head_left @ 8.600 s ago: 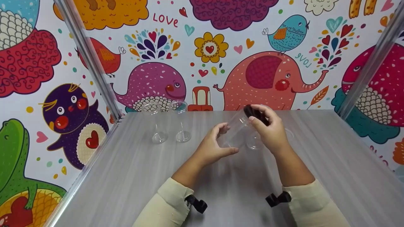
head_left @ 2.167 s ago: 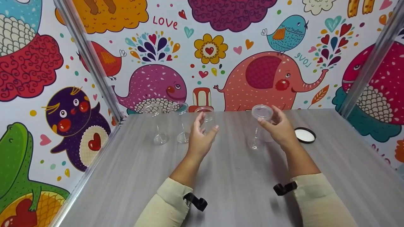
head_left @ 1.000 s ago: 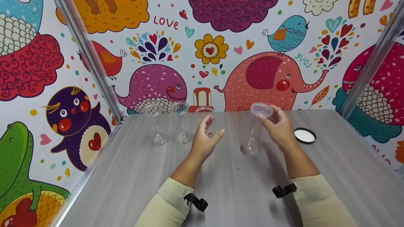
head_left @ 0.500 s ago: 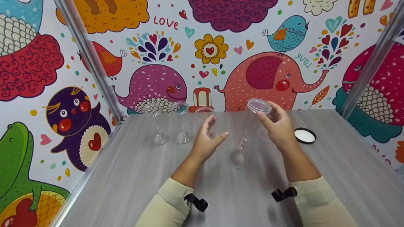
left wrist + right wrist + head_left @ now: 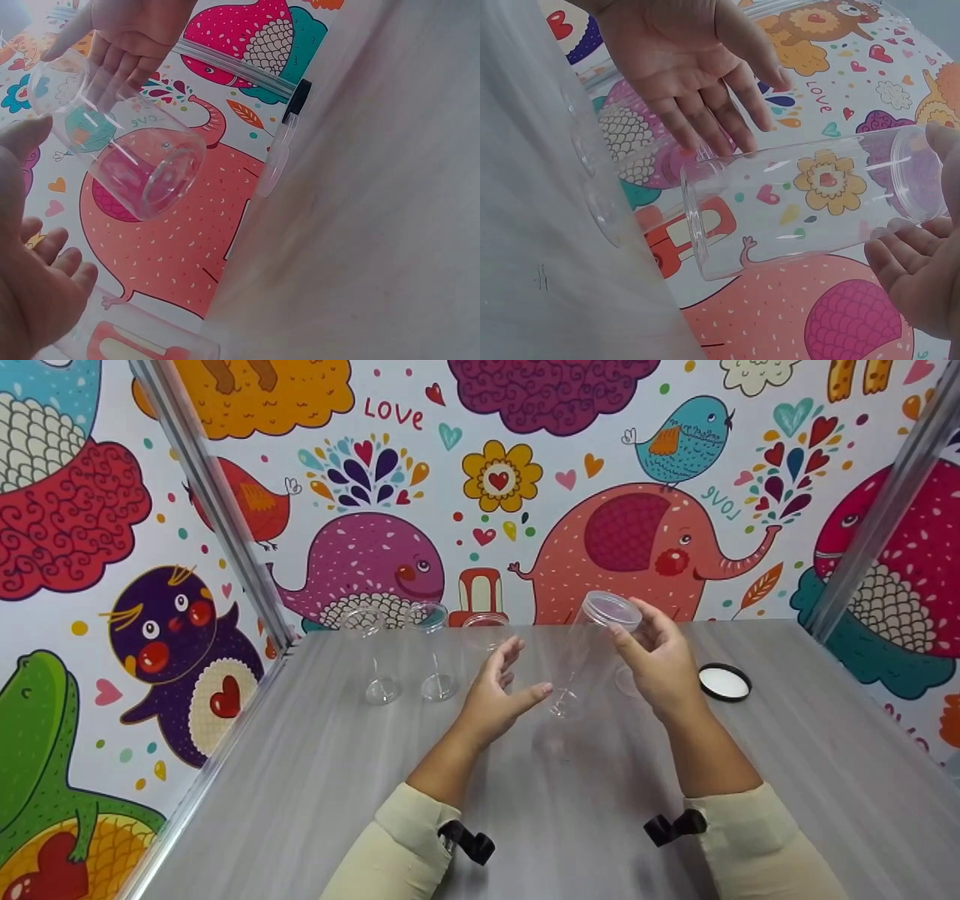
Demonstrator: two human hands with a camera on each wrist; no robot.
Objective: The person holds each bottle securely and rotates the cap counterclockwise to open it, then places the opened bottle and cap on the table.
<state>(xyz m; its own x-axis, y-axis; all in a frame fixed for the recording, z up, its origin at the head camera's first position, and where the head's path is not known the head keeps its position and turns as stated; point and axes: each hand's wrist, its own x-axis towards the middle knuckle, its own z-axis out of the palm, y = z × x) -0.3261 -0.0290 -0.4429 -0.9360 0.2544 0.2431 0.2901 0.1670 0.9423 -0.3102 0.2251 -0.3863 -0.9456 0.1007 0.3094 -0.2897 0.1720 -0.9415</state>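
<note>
My right hand [image 5: 660, 660] grips a clear plastic jar [image 5: 581, 649] just below its rim, thumb in front and fingers behind. The jar leans, its base [image 5: 694, 225] pointing down toward my left hand [image 5: 495, 694]. That hand is held with relaxed fingers, thumb apart, beside the jar's lower end and holding nothing. In the left wrist view the jar [image 5: 124, 142] looks see-through and empty. Three similar clear jars stand in a row at the back left: a first jar [image 5: 381, 688], a second jar [image 5: 437, 685] and a third jar [image 5: 486, 624], partly hidden behind my left fingers.
A black-rimmed lid [image 5: 725, 682] with a white inside lies on the grey table [image 5: 315, 810], right of my right hand. A clear round disc [image 5: 628, 681] lies between it and the held jar. A patterned wall [image 5: 487, 405] closes off the back; metal posts [image 5: 214, 506] frame the sides.
Earlier both hands held a jar with the black lid; that lid now lies on the table and a third jar stands left. Lately the right hand's jar has lifted, its base swinging toward the left hand.
</note>
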